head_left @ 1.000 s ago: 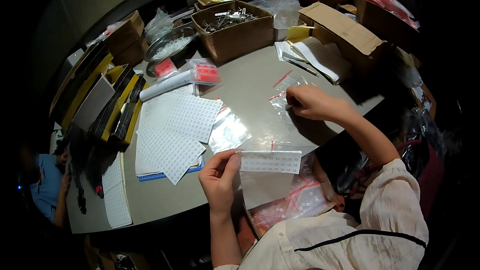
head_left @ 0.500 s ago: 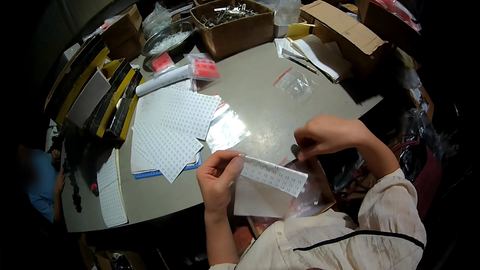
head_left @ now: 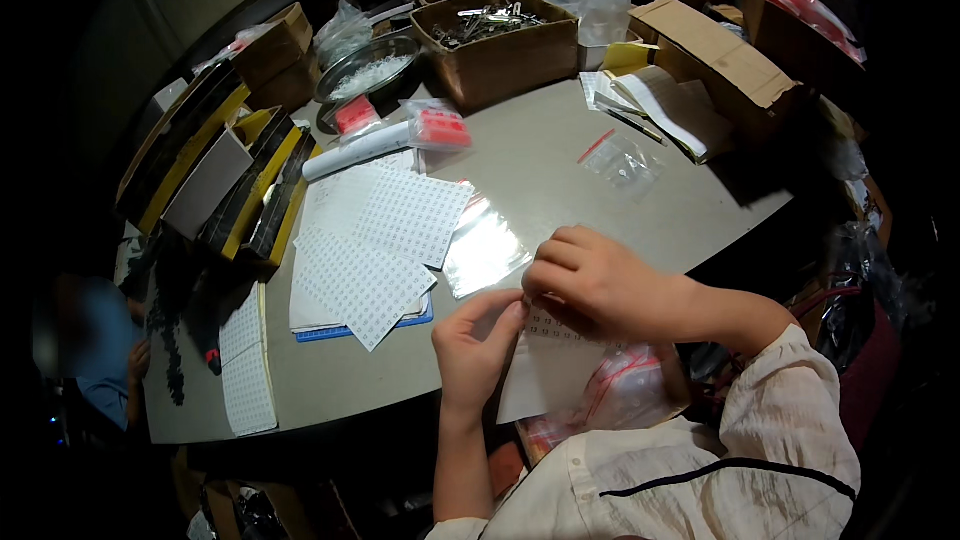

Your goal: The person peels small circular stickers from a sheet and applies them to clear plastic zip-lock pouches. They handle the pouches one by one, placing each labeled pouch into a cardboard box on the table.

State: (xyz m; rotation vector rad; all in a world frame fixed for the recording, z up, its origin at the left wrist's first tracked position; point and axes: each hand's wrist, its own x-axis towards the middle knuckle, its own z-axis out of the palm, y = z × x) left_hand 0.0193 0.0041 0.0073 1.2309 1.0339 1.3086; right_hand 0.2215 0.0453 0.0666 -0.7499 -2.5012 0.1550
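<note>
By the table point(head_left: 340, 395) | left hand point(head_left: 478, 350): thumb and fingers pinching 1 paper sheet point(head_left: 540, 380) | right hand point(head_left: 595, 285): fingers curled, hold unclear (knuckles hide it) | keep sheet taut

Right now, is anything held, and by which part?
The left hand pinches a printed sheet by its upper left corner; what the right hand holds is hidden.

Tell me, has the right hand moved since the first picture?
Yes. Judged against the brown box of metal pieces, the right hand has come down the picture and leftward, beside the left hand.
</note>
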